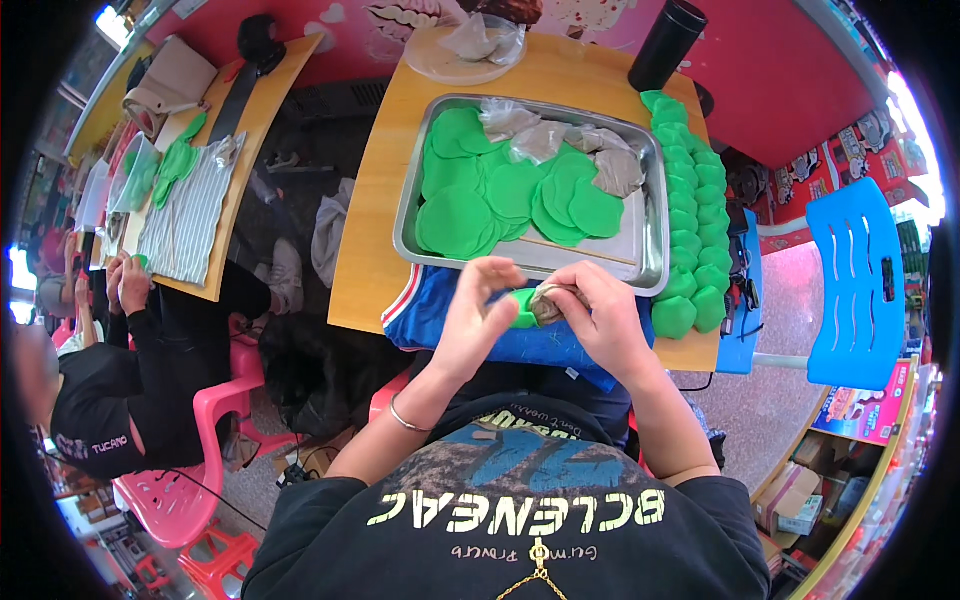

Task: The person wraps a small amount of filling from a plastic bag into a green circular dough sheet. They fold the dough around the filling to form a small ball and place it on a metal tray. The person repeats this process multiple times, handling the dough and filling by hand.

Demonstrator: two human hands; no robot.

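Over the front edge of the tray, my left hand point(482, 312) curls loosely with its thumb against a bent green disc point(523, 309); its lower fingers are hidden. My right hand point(608, 318) pinches a greyish-brown soft lump point(545, 304) that touches the disc. Just beyond both hands lies a metal tray point(405, 235) with overlapping stacks of flat green discs point(455, 218). Clear plastic bags point(540, 142) and a greyish-brown mass point(618, 173) rest at its far side, and a thin stick point(575, 249) lies near its front.
Rows of rounded green pieces point(683, 225) line the table's right side. A black cylinder point(668, 42) and a plastic-covered plate point(465, 55) stand at the back. Blue cloth point(480, 335) lies below my hands. At left, another person point(150, 370) sits by a second table point(270, 100); a blue chair point(855, 285) stands right.
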